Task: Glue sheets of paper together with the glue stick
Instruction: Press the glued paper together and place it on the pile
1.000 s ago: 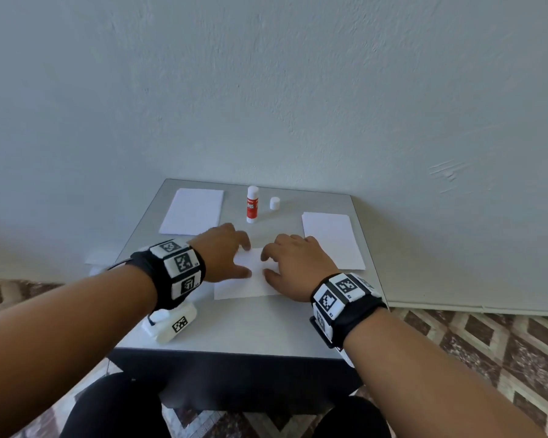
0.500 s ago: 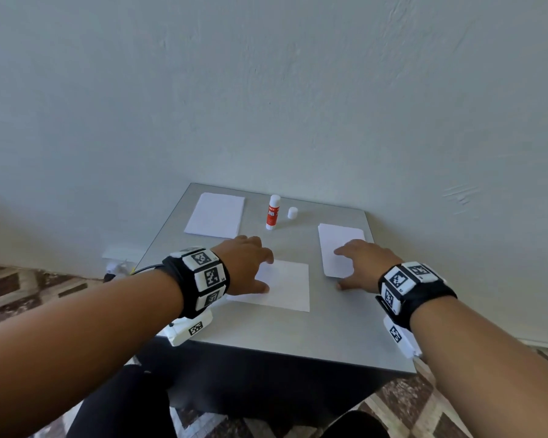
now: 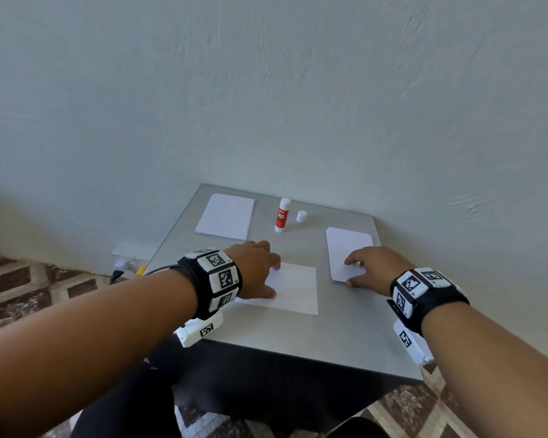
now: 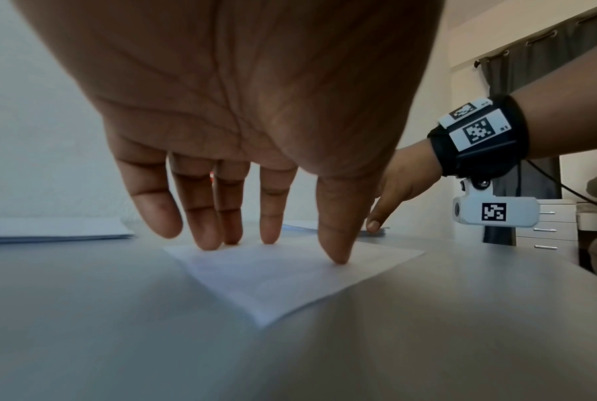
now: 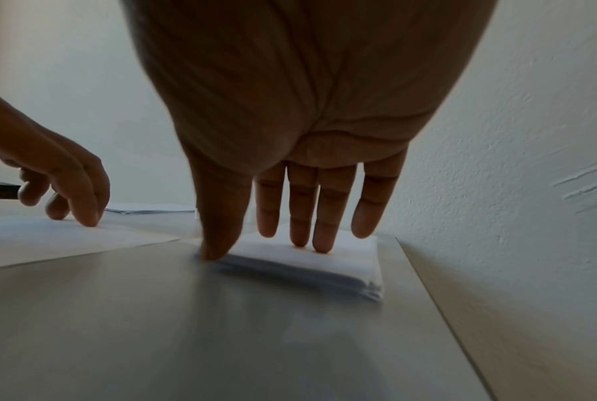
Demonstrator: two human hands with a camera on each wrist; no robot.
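A single white sheet lies in the middle of the grey table. My left hand presses its left part with straight fingertips; the same sheet shows under them. My right hand rests on the stack of small sheets at the right. Its straight fingers lie on top of this stack, and the thumb touches the stack's near left corner. The red and white glue stick stands uncapped at the back, its white cap just to its right.
Another stack of white paper lies at the table's back left. A pale wall rises right behind the table and on its right. Patterned floor tiles and a cable lie on the left below the table edge.
My right hand left the middle sheet and moved right onto the right stack. My left hand stays on the middle sheet. The head view shifted to the left.
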